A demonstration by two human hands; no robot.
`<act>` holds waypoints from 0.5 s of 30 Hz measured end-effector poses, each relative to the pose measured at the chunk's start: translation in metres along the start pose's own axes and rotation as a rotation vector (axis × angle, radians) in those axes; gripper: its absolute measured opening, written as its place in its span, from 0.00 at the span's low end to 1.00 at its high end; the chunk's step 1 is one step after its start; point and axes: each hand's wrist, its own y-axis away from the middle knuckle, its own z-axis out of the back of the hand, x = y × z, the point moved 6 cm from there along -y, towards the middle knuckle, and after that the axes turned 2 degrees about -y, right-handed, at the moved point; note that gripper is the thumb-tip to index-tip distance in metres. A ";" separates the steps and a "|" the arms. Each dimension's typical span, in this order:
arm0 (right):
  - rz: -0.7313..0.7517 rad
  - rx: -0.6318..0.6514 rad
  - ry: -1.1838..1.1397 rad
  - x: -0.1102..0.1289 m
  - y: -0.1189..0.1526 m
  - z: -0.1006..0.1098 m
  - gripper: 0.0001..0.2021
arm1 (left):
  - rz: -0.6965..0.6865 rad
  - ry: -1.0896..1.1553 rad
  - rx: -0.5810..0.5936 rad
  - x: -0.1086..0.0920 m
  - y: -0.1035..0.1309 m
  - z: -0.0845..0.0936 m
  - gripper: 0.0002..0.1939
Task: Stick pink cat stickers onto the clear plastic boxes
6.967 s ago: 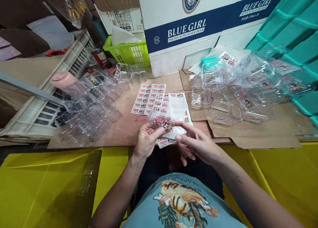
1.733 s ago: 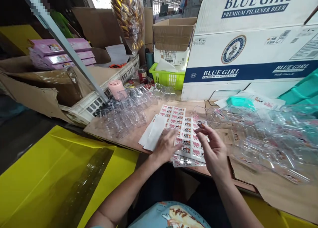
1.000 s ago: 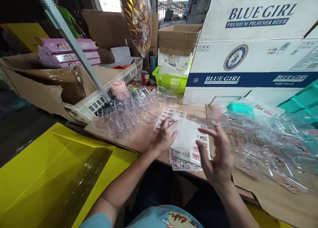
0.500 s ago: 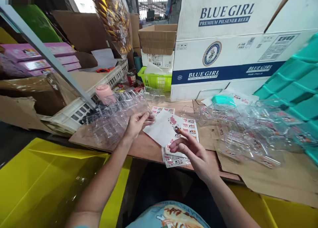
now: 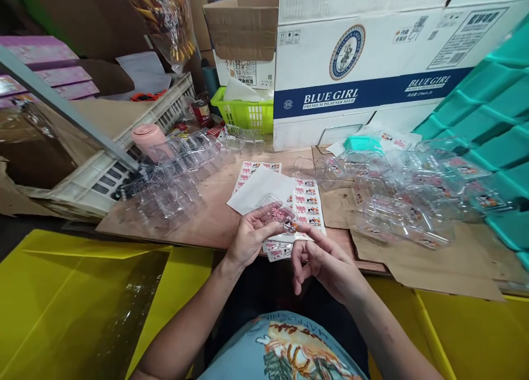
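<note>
My left hand [image 5: 247, 240] pinches a small clear plastic case [image 5: 268, 202] above the table. Pink lettering shows on or through the case, and a cat sticker [image 5: 291, 225] lies at its right end. The index fingertip of my right hand [image 5: 326, 261] touches that sticker; the thumb and other fingers are loosely bent, with no grip around anything. Under my hands are a blank white sheet [image 5: 258, 188] and printed sticker sheets [image 5: 311, 203], partly covered.
Clear plastic cases [image 5: 169, 195] stand in rows at left; loose cases with stickers [image 5: 409, 217] pile up at right. Behind are a pink lidded cup [image 5: 149, 140], a lime basket [image 5: 248, 115] and a large beer carton [image 5: 355, 98]. Teal trays [image 5: 487, 121] stack at far right.
My hands have come together over the sheets. The cat sticker on my right fingertip now meets the clear case in my left hand. The view has tilted down.
</note>
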 end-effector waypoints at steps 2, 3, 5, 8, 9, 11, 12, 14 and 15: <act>-0.016 -0.005 -0.009 -0.003 -0.001 0.001 0.15 | -0.015 -0.014 0.000 0.002 0.001 -0.002 0.18; -0.022 -0.007 -0.012 -0.004 -0.002 0.001 0.15 | -0.021 -0.018 -0.004 0.002 0.001 -0.002 0.17; -0.034 -0.016 -0.015 -0.006 -0.004 0.002 0.15 | -0.025 -0.015 -0.010 0.004 0.002 -0.002 0.16; -0.046 -0.038 -0.021 -0.008 -0.005 0.003 0.17 | -0.031 -0.025 0.011 0.003 0.002 -0.003 0.16; -0.046 -0.045 -0.023 -0.008 -0.006 0.003 0.17 | -0.037 -0.039 0.024 0.003 0.002 -0.003 0.16; -0.047 -0.052 -0.026 -0.008 -0.007 0.003 0.18 | -0.049 -0.074 0.050 0.001 0.002 -0.005 0.14; -0.048 -0.051 -0.027 -0.008 -0.007 0.003 0.17 | -0.055 -0.085 0.058 0.000 0.002 -0.006 0.13; -0.052 -0.045 -0.027 -0.009 -0.008 0.003 0.17 | -0.063 -0.093 0.062 0.000 0.002 -0.006 0.12; -0.053 -0.044 -0.028 -0.009 -0.008 0.004 0.17 | -0.062 -0.093 0.060 0.000 0.002 -0.006 0.12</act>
